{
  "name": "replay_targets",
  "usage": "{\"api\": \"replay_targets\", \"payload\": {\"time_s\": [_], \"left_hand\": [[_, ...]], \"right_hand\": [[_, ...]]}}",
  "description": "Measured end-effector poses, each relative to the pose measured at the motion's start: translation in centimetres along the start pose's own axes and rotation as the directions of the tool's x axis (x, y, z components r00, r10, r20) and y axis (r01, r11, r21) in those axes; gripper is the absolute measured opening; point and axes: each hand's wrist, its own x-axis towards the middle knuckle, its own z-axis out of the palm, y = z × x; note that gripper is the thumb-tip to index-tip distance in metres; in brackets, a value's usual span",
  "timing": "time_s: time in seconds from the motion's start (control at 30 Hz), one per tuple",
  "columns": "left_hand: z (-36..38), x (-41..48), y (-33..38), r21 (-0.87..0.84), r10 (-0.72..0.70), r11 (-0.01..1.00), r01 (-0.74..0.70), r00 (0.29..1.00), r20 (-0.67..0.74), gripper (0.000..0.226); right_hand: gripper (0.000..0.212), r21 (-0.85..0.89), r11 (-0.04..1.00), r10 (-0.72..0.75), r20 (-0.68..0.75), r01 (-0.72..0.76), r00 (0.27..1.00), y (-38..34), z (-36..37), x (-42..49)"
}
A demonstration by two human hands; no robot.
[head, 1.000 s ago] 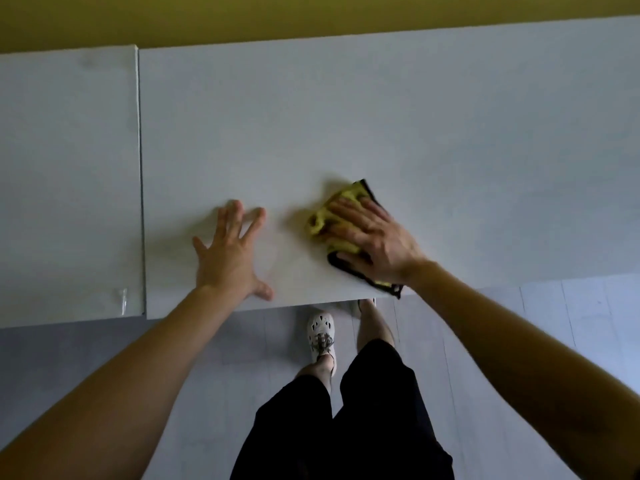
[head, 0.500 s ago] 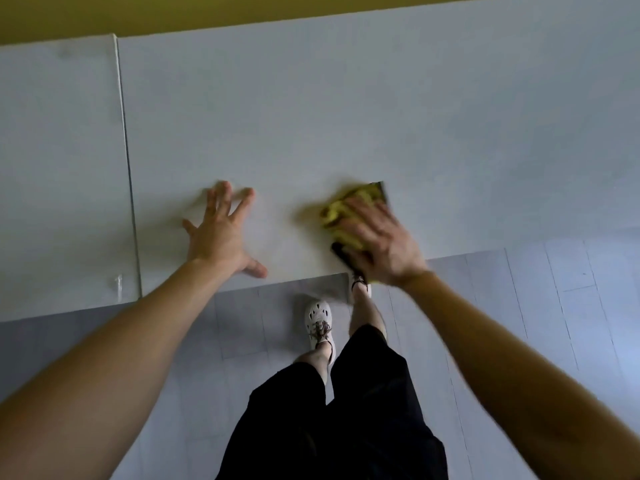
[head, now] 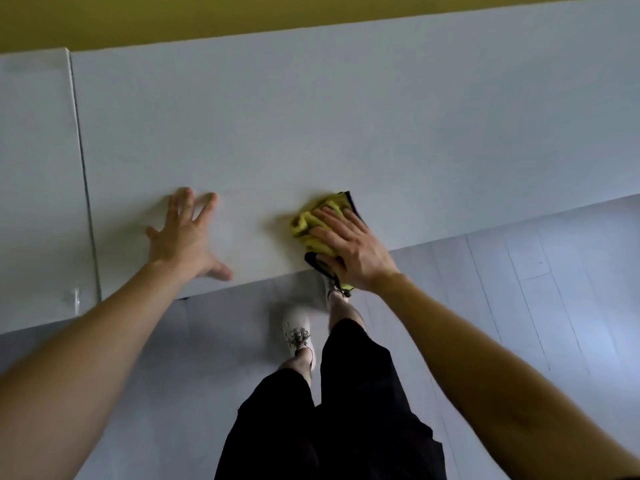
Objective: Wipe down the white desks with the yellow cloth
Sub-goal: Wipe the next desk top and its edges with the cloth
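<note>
**While left hand braces, right hand presses cloth on desk**

As seen from the head camera, the large white desk (head: 346, 133) fills most of the upper view, running slantwise from left to right. Grey plank floor (head: 519, 306) lies below its front edge. A second white desk (head: 34, 168) butts against it at left, with a thin dark seam (head: 83, 181) between the two tops. A yellow wall (head: 173, 15) runs behind both desks.

The person stands at the front edge in black trousers (head: 346, 410), with both bare forearms reaching forward over the big desk.

The left hand (head: 183, 237) lies flat on the desk top with fingers spread wide and thumb pointing right near the front edge. It holds nothing.

The right hand (head: 353, 251) lies palm down on the yellow cloth (head: 311, 220). Its fingers are straight and slightly fanned, pressing the cloth onto the surface and not curled round it. The thumb is partly hidden at the cloth's dark trim.

The cloth is bunched with a black border and sits on the large desk right at the front edge. It lies to the right of the left hand and apart from it. Its lower corner hangs over the edge.

One white shoe (head: 296, 330) is on the floor under the edge. The other foot is mostly hidden by the cloth and hand. A small clear scrap (head: 74, 296) sits near the left desk's front corner, too small to identify.
</note>
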Motion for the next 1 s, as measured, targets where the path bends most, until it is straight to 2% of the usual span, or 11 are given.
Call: {"api": "replay_targets", "payload": {"time_s": [0.07,0.17,0.23,0.27,0.37,0.43,0.53,0.63,0.77,0.9,1.0], "left_hand": [[0.1,-0.3,0.0,-0.005,0.004,1.000,-0.004,1.000,-0.018,0.170],[-0.1,-1.0,0.7,0.012,0.030,0.999,-0.030,0.997,-0.066,0.160],[-0.4,-0.8,2.1,-0.037,0.079,0.996,-0.082,0.994,-0.080,0.148],[-0.7,-0.5,3.3,-0.123,0.101,0.986,-0.110,0.992,-0.077,0.138],[-2.1,0.7,7.8,-0.309,0.211,0.919,-0.244,0.968,-0.139,0.101],[-3.1,2.0,10.7,-0.300,0.262,0.896,-0.328,0.935,-0.240,0.079],[-3.7,4.1,14.0,-0.308,0.254,0.881,-0.360,0.908,-0.334,0.066],[-2.9,6.6,15.9,-0.285,0.229,0.884,-0.372,0.873,-0.430,0.057],[-2.4,10.8,17.5,-0.141,0.193,0.921,-0.363,0.741,-0.643,0.053],[-2.7,14.6,19.1,-0.066,0.173,0.953,-0.296,0.709,-0.684,0.053],[-1.6,15.4,19.5,-0.063,0.144,0.959,-0.278,0.665,-0.733,0.051]], "right_hand": [[0.057,-0.002,0.955,0.293,-0.134,-0.296,0.947,6.0,-2.8,-3.1],[0.055,0.056,0.715,0.670,-0.341,-0.697,0.659,9.3,-3.9,-4.6],[0.054,0.086,0.612,0.748,-0.385,-0.786,0.540,6.0,-2.0,-2.8],[0.054,0.072,0.651,0.720,-0.374,-0.755,0.585,3.3,-1.0,-1.7],[0.051,0.023,0.928,0.372,-0.146,-0.373,0.917,-2.4,0.4,-0.4],[0.052,0.018,0.997,0.079,-0.043,-0.078,0.996,0.0,-0.5,-0.7],[0.056,-0.032,0.996,-0.081,-0.008,0.080,0.997,9.4,-3.9,0.7],[0.059,-0.081,0.960,0.250,-0.171,-0.267,0.953,17.8,-6.9,3.2],[0.055,0.032,0.791,0.579,-0.362,-0.611,0.731,15.1,-4.7,5.4],[0.057,0.071,0.996,0.060,-0.072,-0.055,0.996,9.1,-3.3,2.7],[0.057,0.082,0.932,-0.358,0.070,0.353,0.931,14.3,-5.3,3.9]]}}
